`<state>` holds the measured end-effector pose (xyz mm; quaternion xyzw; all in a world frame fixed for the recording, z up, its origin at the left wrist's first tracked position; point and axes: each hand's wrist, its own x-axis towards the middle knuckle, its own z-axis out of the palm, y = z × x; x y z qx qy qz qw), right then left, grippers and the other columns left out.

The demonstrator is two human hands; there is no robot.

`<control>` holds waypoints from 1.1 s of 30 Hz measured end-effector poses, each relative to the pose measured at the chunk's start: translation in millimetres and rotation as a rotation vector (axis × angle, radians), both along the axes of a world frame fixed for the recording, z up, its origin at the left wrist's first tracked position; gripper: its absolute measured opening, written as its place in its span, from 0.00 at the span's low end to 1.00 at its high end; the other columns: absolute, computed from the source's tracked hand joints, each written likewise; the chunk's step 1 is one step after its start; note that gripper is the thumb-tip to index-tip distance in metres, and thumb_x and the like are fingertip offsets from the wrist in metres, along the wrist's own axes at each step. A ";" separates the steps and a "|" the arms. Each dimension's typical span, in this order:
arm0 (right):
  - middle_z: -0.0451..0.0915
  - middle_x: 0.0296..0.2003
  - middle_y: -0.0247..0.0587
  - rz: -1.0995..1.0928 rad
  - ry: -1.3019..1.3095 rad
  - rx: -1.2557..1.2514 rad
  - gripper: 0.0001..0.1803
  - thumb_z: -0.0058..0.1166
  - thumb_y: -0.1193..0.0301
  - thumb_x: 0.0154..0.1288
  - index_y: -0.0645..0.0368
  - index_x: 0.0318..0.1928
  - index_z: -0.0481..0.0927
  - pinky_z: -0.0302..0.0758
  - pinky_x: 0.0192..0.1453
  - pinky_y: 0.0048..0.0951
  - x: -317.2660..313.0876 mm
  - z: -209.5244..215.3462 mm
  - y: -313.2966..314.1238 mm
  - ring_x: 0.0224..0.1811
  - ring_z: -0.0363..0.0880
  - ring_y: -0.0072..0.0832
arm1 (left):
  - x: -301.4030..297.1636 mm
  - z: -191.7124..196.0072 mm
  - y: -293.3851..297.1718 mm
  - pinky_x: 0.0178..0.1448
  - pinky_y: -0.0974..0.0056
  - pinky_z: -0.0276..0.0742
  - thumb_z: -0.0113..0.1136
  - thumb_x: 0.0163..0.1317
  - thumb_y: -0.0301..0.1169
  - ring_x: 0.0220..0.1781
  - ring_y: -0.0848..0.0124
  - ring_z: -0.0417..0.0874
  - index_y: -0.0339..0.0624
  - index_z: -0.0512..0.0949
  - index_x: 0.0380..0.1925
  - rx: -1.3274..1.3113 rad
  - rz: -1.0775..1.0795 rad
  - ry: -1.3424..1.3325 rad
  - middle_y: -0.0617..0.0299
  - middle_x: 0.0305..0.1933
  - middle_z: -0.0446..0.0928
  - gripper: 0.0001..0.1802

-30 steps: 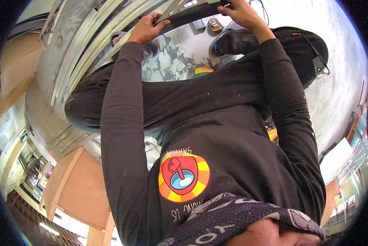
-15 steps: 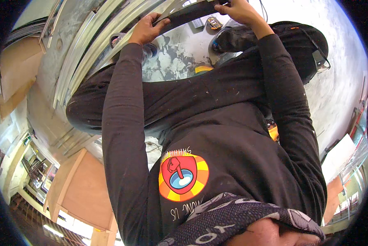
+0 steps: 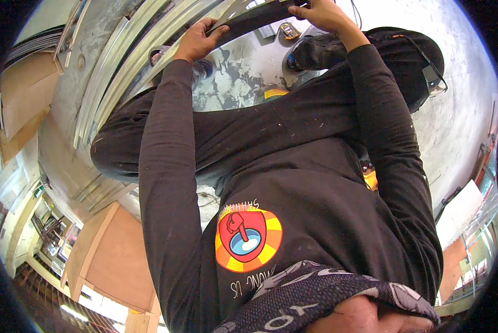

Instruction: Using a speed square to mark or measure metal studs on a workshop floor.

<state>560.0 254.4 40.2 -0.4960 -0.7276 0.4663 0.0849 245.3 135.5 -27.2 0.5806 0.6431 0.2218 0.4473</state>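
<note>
A long dark strip (image 3: 254, 21) with a pale edge runs across the top of the head view, its upper side cut off by the picture's rim. At its left part, my left hand (image 3: 198, 41) grips it with the thumb along the near edge. My right hand (image 3: 323, 15) pinches the same strip farther right, thumb pointing left. Both arms reach forward over my crossed, dark-trousered legs (image 3: 271, 122). Just beyond the legs, a tape measure (image 3: 289, 31) lies on the floor, close below the strip.
Several long pale metal profiles (image 3: 121, 61) lie to the left. A yellow object (image 3: 275, 94) sits against my leg. Brown boards (image 3: 29, 94) lean at far left, near a wooden box (image 3: 115, 255). A white panel (image 3: 461, 211) stands at right. The floor (image 3: 232, 77) has dark smears.
Both hands keep hold of the dark strip and have barely moved. The view has shifted very slightly; otherwise the scene looks the same.
</note>
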 end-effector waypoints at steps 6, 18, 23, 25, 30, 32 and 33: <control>0.86 0.35 0.48 -0.020 0.020 -0.022 0.17 0.62 0.70 0.62 0.68 0.49 0.82 0.78 0.44 0.35 2.7 -6.8 1.2 0.36 0.84 0.31 | 3.4 2.9 2.3 0.50 0.67 0.75 0.64 0.67 0.46 0.41 0.74 0.79 0.36 0.79 0.49 0.033 -0.028 0.069 0.60 0.39 0.83 0.23; 0.86 0.35 0.50 -0.100 0.032 0.284 0.16 0.54 0.69 0.64 0.67 0.48 0.82 0.80 0.45 0.35 4.1 27.7 7.4 0.37 0.84 0.35 | 0.7 -1.8 3.0 0.50 0.67 0.75 0.62 0.69 0.46 0.40 0.74 0.79 0.36 0.79 0.49 0.007 -0.052 0.045 0.61 0.39 0.82 0.22; 0.84 0.27 0.46 -0.162 0.148 0.174 0.13 0.48 0.73 0.64 0.67 0.43 0.83 0.78 0.37 0.34 -3.3 34.3 0.9 0.29 0.82 0.32 | -1.7 -4.4 1.6 0.49 0.67 0.75 0.62 0.69 0.44 0.40 0.74 0.79 0.36 0.79 0.49 0.002 -0.051 0.035 0.62 0.39 0.82 0.21; 0.84 0.29 0.49 -0.095 0.139 0.202 0.13 0.48 0.73 0.64 0.67 0.41 0.83 0.78 0.38 0.37 -8.3 43.8 -4.2 0.30 0.83 0.37 | -2.8 -6.7 1.3 0.49 0.67 0.74 0.62 0.69 0.44 0.40 0.74 0.79 0.36 0.79 0.49 0.013 -0.052 0.030 0.62 0.39 0.82 0.21; 0.83 0.31 0.56 0.038 0.046 0.493 0.11 0.50 0.72 0.64 0.67 0.38 0.83 0.78 0.41 0.44 -15.4 37.0 -6.3 0.34 0.83 0.52 | -2.0 -9.9 3.1 0.49 0.67 0.75 0.63 0.69 0.44 0.40 0.74 0.79 0.35 0.79 0.48 0.041 -0.057 0.067 0.62 0.39 0.82 0.22; 0.83 0.32 0.58 0.049 0.041 0.523 0.11 0.51 0.71 0.64 0.66 0.36 0.83 0.78 0.42 0.46 -18.9 35.6 -6.0 0.36 0.82 0.56 | -1.0 -10.6 2.2 0.48 0.67 0.75 0.63 0.68 0.44 0.39 0.74 0.79 0.35 0.79 0.48 0.025 -0.034 0.086 0.61 0.39 0.82 0.22; 0.82 0.31 0.59 0.064 0.015 0.521 0.11 0.50 0.71 0.64 0.65 0.35 0.83 0.77 0.42 0.47 -21.1 36.0 -5.8 0.35 0.82 0.57 | -0.8 -11.3 1.5 0.48 0.67 0.75 0.63 0.68 0.44 0.39 0.74 0.79 0.35 0.79 0.48 0.025 -0.032 0.087 0.61 0.39 0.82 0.22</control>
